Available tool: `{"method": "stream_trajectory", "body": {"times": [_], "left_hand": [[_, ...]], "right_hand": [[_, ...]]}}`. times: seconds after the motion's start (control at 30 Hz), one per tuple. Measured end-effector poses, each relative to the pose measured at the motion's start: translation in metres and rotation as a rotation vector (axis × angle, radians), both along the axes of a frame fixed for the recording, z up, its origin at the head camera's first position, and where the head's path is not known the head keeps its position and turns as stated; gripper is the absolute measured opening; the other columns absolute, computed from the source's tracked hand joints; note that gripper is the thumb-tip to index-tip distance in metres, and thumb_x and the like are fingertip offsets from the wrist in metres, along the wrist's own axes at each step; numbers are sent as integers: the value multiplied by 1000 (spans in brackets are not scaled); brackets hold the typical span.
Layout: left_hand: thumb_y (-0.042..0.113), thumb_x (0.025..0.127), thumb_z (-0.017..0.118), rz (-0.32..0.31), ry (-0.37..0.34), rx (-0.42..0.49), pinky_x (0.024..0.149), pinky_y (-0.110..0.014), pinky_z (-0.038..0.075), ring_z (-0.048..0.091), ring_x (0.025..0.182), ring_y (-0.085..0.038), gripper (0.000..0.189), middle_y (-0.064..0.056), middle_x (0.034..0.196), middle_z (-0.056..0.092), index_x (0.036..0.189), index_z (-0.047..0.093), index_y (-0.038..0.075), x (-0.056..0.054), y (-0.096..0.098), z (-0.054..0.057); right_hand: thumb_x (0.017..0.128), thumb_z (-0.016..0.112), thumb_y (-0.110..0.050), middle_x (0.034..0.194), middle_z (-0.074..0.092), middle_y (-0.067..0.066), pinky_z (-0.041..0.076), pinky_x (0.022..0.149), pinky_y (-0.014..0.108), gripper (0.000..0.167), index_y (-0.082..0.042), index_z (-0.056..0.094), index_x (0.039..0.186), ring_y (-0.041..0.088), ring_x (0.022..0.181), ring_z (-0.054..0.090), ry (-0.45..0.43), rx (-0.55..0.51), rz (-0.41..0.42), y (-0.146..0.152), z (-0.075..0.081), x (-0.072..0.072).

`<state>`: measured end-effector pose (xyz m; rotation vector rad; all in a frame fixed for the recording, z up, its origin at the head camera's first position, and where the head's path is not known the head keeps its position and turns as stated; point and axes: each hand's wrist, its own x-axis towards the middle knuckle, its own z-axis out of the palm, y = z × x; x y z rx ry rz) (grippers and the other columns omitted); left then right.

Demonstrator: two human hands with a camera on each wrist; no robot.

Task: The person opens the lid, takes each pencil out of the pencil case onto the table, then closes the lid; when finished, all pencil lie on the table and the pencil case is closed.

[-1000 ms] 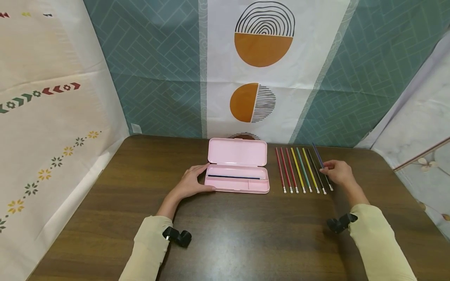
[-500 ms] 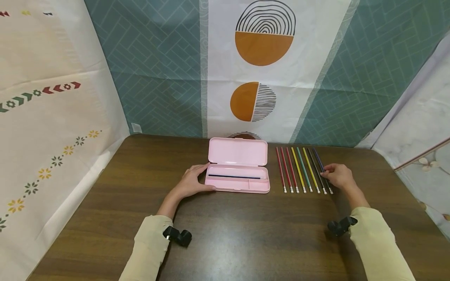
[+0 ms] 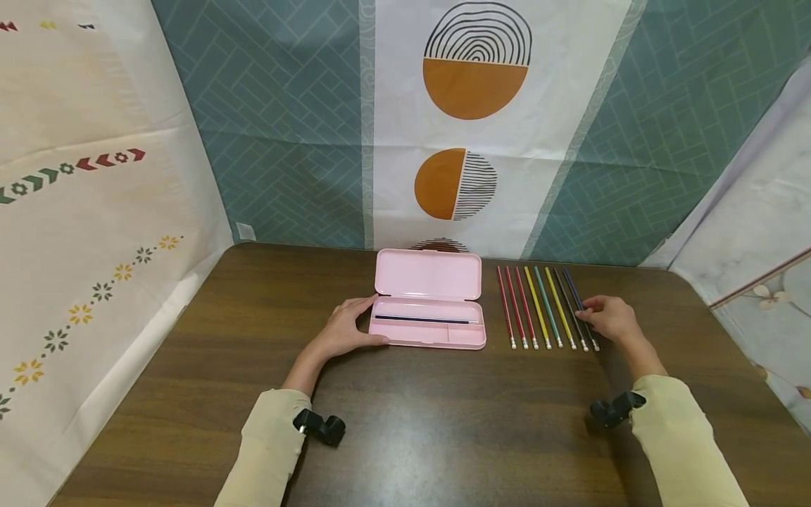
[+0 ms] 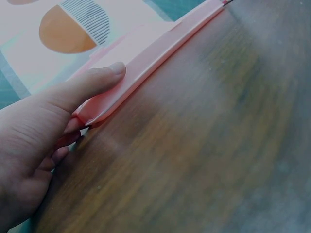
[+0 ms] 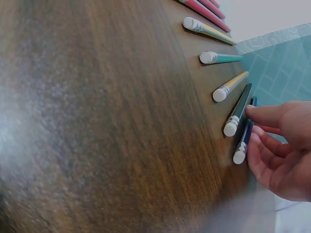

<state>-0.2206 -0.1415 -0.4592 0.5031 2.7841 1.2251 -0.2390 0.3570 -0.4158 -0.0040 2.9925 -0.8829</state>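
In the head view, my left hand (image 3: 342, 329) grips the left end of an open pink pencil case (image 3: 405, 333), thumb at the front edge and fingers behind. The left wrist view shows that thumb lying over the case's wall. A dark blue pencil (image 3: 421, 319) lies lengthwise in the long compartment. Farther right, my right hand (image 3: 611, 317) pinches another blue pencil (image 3: 571, 285) at the right end of a row. It lies beside a black pencil (image 5: 239, 109), white eraser toward me. Part of its shaft is hidden by the fingers in the right wrist view.
Left of the black pencil lie red pencils (image 3: 516, 306), a yellow pencil (image 3: 536, 306), a green pencil (image 3: 548, 306) and a second yellow pencil (image 3: 560, 306), roughly parallel, on the brown table (image 3: 443, 422). A patterned cloth (image 3: 291, 141) hangs behind the table's back edge.
The right hand has lowered the blue pencil, whose far tip stood higher a second ago. It now lies in line with the row. The left hand and case have stayed still.
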Motion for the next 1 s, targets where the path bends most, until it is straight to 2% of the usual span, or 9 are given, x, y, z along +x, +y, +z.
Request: {"method": "stream_trajectory", "body": {"times": [0.3, 0.57, 0.83, 1.0], "left_hand": [[42, 72, 83, -4, 1, 0, 101, -56, 32, 35, 131, -34, 94, -16, 144, 44, 149, 39, 12, -1, -1, -2], [42, 71, 83, -7, 8, 4, 101, -56, 32, 36, 130, -34, 93, -17, 143, 45, 148, 41, 11, 0, -1, -1], [41, 71, 84, 7, -7, 5, 102, -56, 32, 35, 130, -35, 94, -17, 144, 43, 149, 40, 12, 0, 0, -1], [41, 71, 84, 7, -7, 10, 102, -56, 32, 35, 130, -35, 94, -17, 144, 43, 148, 40, 11, 0, 0, 0]], "right_hand": [[94, 59, -10, 99, 63, 34, 54, 60, 34, 33, 20, 57, 108, 31, 70, 68, 15, -8, 2, 2, 0, 1], [94, 57, -12, 102, 63, 33, 43, 82, 57, 31, 15, 61, 108, 50, 96, 57, 131, 87, 25, -15, 10, 0], [95, 58, -8, 109, 64, 29, 47, 80, 54, 29, 13, 61, 116, 44, 97, 60, 163, 40, 165, -69, 28, -1], [94, 62, -7, 105, 67, 24, 49, 77, 51, 25, 9, 65, 113, 39, 95, 62, 190, 9, 282, -106, 30, -6]]}}
